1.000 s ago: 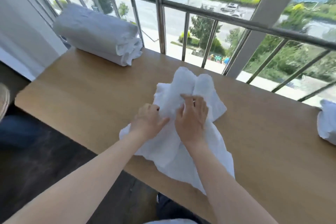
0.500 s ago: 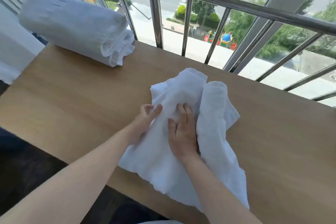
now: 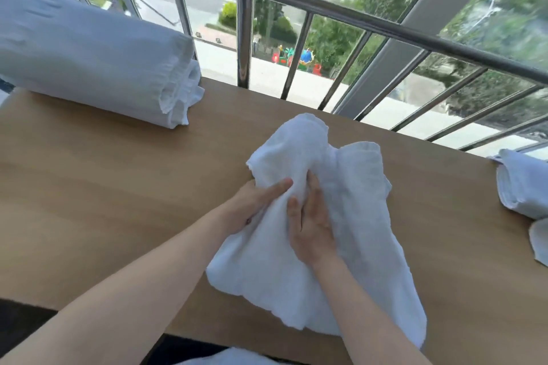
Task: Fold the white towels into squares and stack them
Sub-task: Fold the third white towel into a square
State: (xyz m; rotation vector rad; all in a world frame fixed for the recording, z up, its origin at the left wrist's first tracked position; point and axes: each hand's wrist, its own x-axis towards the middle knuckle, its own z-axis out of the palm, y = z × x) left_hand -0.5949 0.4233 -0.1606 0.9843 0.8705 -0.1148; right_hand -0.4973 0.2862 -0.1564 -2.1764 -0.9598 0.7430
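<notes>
A crumpled white towel [image 3: 358, 225] lies on the wooden table [image 3: 112, 192] in front of me, its near end hanging over the front edge. My left hand [image 3: 255, 204] pinches a fold at the towel's left side, thumb on top and fingers hidden beneath the cloth. My right hand [image 3: 311, 225] rests on the towel's middle with thumb and forefinger straight; a fold covers its other fingers. A thick stack of folded white towels [image 3: 89, 62] sits at the table's far left corner.
More loose white towels [image 3: 525, 187] lie at the table's right edge. A metal railing [image 3: 246, 24] runs along the far side, with a street below. A bit of white cloth [image 3: 234, 358] shows under the front edge.
My view has tilted and moved closer. My left hand has shifted from resting on the towel to pinching its left fold; my right hand flattened and slid under a fold.
</notes>
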